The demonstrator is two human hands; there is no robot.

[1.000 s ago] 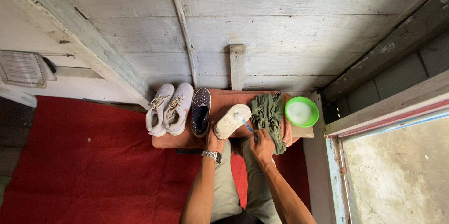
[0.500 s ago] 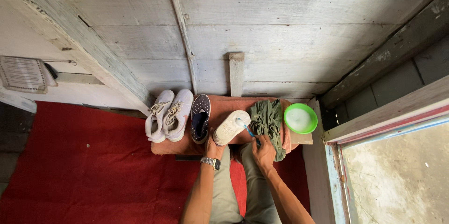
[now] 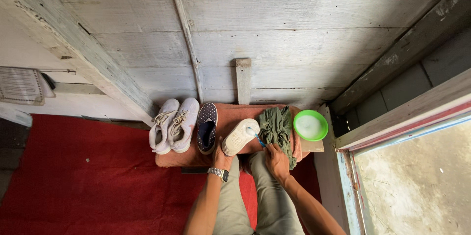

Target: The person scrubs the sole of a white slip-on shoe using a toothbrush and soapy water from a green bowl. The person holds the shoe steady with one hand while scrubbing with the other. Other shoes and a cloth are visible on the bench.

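White shoe (image 3: pixel 239 137) sits sole-up on the low bench (image 3: pixel 171 159), left hand (image 3: pixel 221 159) gripping its heel, right hand (image 3: pixel 275 159) clenching a blue toothbrush (image 3: pixel 256 137) against the sole. Scrubbing looks midway; three other shoes look untouched.

Weathered plank-walled home (image 3: pixel 294 43) entryway

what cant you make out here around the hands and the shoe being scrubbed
Head view only:
- Brush bristles: too small to make out.
- Left hand fingers: hidden under the white shoe.
- Green bowl contents: pale, unclear.
- Low bench's surface: covered by an orange cloth.
- Person's body: cut off by the bottom edge.
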